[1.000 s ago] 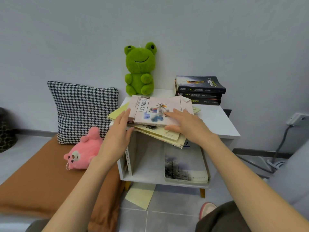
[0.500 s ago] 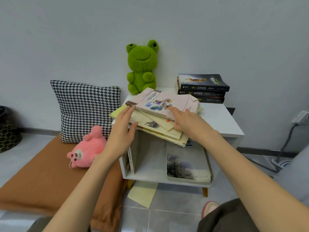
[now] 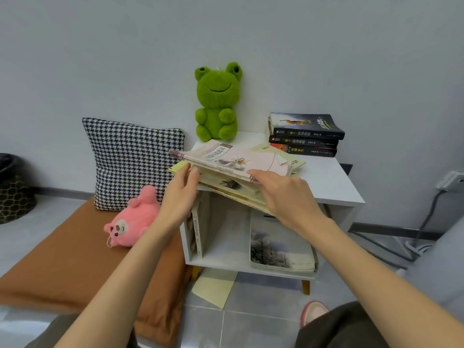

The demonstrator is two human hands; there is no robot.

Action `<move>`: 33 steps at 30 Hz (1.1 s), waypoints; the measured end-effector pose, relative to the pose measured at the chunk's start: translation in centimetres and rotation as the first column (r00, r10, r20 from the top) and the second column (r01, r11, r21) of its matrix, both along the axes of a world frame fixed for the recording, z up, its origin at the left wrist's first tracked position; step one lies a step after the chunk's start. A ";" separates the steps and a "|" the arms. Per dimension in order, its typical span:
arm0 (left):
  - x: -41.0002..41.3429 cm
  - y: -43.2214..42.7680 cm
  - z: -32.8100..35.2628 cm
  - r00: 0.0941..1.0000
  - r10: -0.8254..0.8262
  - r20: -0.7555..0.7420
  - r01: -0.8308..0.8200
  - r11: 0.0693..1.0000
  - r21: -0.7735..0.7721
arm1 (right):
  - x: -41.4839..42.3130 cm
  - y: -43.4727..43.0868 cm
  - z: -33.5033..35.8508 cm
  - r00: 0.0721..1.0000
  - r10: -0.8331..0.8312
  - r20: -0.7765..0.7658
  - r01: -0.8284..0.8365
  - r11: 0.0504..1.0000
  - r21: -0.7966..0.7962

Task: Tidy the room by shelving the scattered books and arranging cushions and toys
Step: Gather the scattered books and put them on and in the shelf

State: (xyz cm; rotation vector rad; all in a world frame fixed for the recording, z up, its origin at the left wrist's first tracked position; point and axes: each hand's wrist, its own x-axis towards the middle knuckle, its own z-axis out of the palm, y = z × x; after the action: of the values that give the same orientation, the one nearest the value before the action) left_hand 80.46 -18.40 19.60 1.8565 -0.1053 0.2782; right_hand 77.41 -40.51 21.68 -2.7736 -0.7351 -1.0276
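At the front left corner of the white counter (image 3: 334, 182), a loose pile of books (image 3: 226, 183) lies skewed and overhangs the edge; top book (image 3: 241, 159) has a pale pink cover and sits tilted, its left end raised.

Left hand (image 3: 179, 197): fingers fairly straight, pointing up, tips touching the left edge of the pile; no curl round anything visible.
Right hand (image 3: 286, 194): palm down, fingers extended flat over the near right corner of the top book; thumb position cannot be told.

Green frog plush (image 3: 218, 101) sits upright at the back of the counter against the wall; stack of dark books (image 3: 305, 134) lies squared at the back right, apart from the pile.

Open shelf below: one book (image 3: 278, 244) lies flat on the right; a thin book (image 3: 198, 229) stands against the left wall.

Left of the counter: houndstooth cushion (image 3: 130, 162) leans upright against the wall on a brown mat (image 3: 62, 259); pink plush (image 3: 133, 219) lies on its side just in front of the cushion.

Floor: yellow sheet (image 3: 216, 287) lies partly under the counter.
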 end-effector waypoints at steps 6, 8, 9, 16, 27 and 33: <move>-2.0 2.4 1.1 0.983 -0.098 -0.155 -0.005 0.829 -0.559 | -2.3 4.2 -0.9 0.968 0.210 0.134 -0.216 0.976 0.031; -2.6 3.5 1.5 0.982 -0.087 -0.170 -0.037 0.786 -0.617 | -2.9 5.1 -1.3 0.951 0.273 0.144 -0.279 0.960 0.025; -2.9 3.9 1.7 0.980 -0.074 -0.186 -0.060 0.779 -0.624 | -3.1 5.4 -1.5 0.943 0.301 0.140 -0.305 0.952 0.013; -4.5 6.3 1.4 0.966 0.147 -0.215 -0.245 0.792 -0.559 | -4.6 7.0 -2.1 0.924 0.364 -0.117 -0.368 0.930 -0.012; -8.9 9.2 1.4 0.993 -0.102 0.066 0.100 0.995 0.029 | -3.6 8.8 -3.5 0.800 0.221 -0.557 -0.052 0.952 0.303; -9.2 8.3 -2.0 0.993 -0.113 -0.043 0.121 0.950 0.288 | -2.8 9.2 -6.3 0.393 0.244 -0.886 0.320 0.867 0.381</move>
State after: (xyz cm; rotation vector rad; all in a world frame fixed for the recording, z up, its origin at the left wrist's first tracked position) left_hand 71.30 -10.13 17.61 2.1357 -0.2492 0.1613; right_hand 74.63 -31.28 15.33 -2.2852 -0.1459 0.4306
